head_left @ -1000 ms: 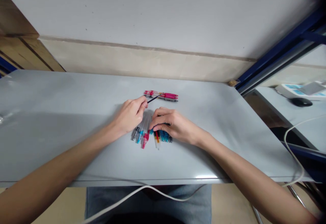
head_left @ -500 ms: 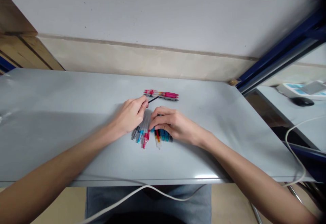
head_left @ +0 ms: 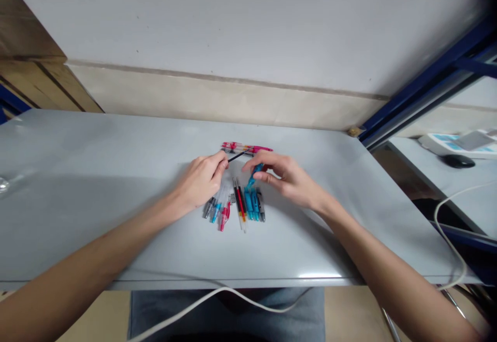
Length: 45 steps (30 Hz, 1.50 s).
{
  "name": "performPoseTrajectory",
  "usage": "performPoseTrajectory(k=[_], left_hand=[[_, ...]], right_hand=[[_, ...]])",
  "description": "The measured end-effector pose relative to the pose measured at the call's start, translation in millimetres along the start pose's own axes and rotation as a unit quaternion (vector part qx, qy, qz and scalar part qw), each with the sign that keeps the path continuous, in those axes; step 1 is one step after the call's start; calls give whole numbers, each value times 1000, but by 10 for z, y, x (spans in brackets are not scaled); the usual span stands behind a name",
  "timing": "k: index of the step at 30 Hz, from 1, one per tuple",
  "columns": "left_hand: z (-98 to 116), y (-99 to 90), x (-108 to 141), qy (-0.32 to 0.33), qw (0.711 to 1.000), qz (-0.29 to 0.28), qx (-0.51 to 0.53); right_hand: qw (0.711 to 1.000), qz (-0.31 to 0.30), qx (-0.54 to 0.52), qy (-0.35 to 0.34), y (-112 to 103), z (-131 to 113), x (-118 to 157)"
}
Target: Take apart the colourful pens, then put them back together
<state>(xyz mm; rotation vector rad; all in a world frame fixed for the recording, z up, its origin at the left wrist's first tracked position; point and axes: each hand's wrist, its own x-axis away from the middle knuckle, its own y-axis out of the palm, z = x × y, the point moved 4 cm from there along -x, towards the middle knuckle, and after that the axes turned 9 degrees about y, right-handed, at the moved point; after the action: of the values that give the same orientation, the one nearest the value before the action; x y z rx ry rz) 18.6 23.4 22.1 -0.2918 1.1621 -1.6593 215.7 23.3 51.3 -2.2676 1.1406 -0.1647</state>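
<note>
My left hand [head_left: 202, 180] pinches a thin black pen refill [head_left: 236, 156] whose far end reaches the pink-and-clear pens [head_left: 246, 148] lying crosswise at the back. My right hand [head_left: 281, 174] holds a blue pen part [head_left: 253, 175] between thumb and fingers, just above a fanned row of clear, red, blue and grey pens [head_left: 243, 204]. The left side of that row runs under my left hand's fingers and is partly hidden. The two hands stand apart, with a small gap between them.
The pens lie on a pale grey table [head_left: 116, 217] against a white wall. A white cable [head_left: 446, 228] curves past its right edge. A black computer mouse [head_left: 458, 161] sits on a lower surface beyond a blue metal frame [head_left: 427, 88].
My right hand has lifted off the pen row and moved up and right, now with a blue pen part in it. More of the row shows. My left hand has barely moved.
</note>
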Motion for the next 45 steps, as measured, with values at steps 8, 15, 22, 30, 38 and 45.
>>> performPoseTrajectory(k=[8, 15, 22, 30, 38, 45], left_hand=[[-6, -1, 23, -3, 1000, -3, 8], [-10, 9, 17, -3, 1000, -7, 2], [-12, -1, 17, -10, 1000, -7, 0], [-18, 8, 20, -13, 1000, -14, -1], [-22, 7, 15, -11, 1000, -12, -1], [-22, 19, 15, -11, 1000, -10, -5]], right_hand=[[984, -66, 83, 140, -254, 276, 35], [961, -182, 44, 202, -163, 222, 124], [964, -178, 6, 197, -117, 218, 118], [978, -109, 19, 175, -228, 174, 77], [960, 62, 197, 189, -479, 202, 115], [944, -121, 174, 251, -258, 186, 203]])
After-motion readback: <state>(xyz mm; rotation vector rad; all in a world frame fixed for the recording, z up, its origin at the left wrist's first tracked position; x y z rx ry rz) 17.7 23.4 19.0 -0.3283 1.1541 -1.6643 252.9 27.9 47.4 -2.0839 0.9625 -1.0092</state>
